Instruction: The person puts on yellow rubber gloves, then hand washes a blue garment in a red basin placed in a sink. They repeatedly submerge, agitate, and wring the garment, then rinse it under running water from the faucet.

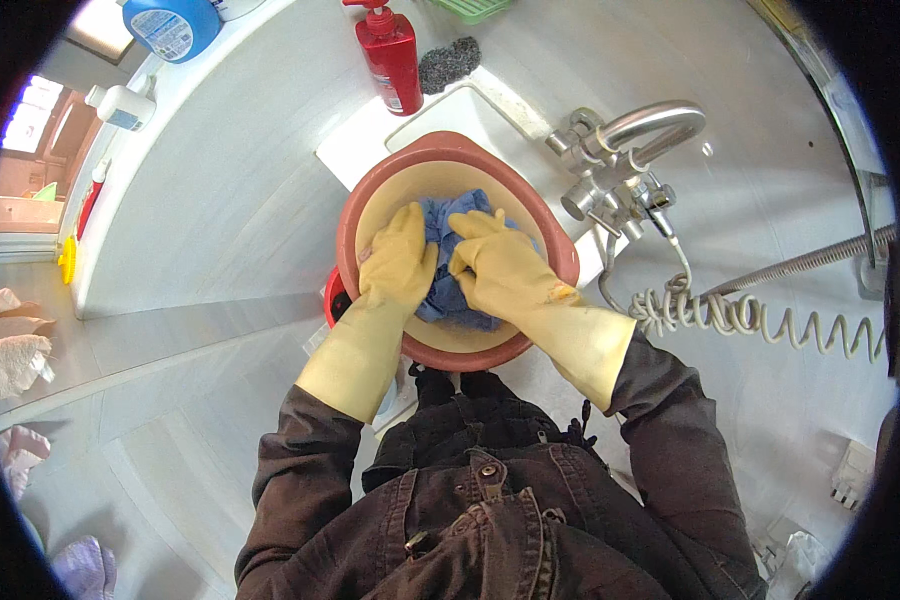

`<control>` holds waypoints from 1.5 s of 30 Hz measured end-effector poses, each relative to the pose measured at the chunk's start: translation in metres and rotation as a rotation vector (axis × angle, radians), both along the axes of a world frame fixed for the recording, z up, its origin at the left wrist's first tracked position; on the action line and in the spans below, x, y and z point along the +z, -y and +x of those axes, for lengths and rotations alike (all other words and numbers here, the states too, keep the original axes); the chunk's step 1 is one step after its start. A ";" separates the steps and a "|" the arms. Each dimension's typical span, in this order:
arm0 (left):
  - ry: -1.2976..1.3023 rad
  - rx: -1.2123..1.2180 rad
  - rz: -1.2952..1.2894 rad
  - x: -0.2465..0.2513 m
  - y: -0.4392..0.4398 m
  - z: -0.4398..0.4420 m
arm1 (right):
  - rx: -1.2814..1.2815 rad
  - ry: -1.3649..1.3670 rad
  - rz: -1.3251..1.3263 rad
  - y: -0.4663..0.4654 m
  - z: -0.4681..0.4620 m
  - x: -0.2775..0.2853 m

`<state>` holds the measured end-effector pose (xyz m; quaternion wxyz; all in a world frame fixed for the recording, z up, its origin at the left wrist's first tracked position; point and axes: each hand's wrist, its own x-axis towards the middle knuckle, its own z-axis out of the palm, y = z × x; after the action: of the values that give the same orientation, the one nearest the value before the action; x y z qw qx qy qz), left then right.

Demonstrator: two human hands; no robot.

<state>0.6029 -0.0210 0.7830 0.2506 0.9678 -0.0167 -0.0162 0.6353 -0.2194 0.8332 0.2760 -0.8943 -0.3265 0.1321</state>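
A blue cloth garment [450, 292] lies bunched in a round basin [562, 247] with a reddish-brown rim and a cream inside. My left hand [397, 255], in a long yellow rubber glove, holds the cloth's left side, fingers together and pointing away from me. Matching rubber covers my right hand [499, 259]; its bent fingers grip the cloth at the right. The palms and the cloth beneath them are hidden. Some cloudy liquid seems to show at the basin's near side.
Behind the basin are a white sink [480, 112], a red pump bottle [390, 64] and a dark scouring pad [450, 64]. A metal faucet [607, 165] and coiled hose [750, 319] stand right. Bottles, including a blue one [172, 30], line the left ledge. A red container [335, 296] shows below.
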 end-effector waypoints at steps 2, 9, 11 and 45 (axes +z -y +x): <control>-0.022 -0.089 0.152 -0.023 -0.002 -0.005 | 0.039 -0.007 -0.079 -0.006 0.001 -0.005; -0.314 -0.015 0.222 -0.033 0.018 0.001 | 0.147 0.189 -0.286 -0.007 0.007 -0.067; -0.154 -0.015 0.225 -0.045 0.016 -0.006 | 0.171 0.153 -0.325 -0.012 0.007 -0.069; -0.277 0.723 -1.200 -0.002 0.016 0.014 | -0.495 -0.391 0.399 -0.016 0.009 -0.076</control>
<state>0.6169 -0.0369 0.7812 0.7294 0.5970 0.3312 -0.0430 0.6445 -0.2030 0.7576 0.5256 -0.8327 -0.0606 0.1635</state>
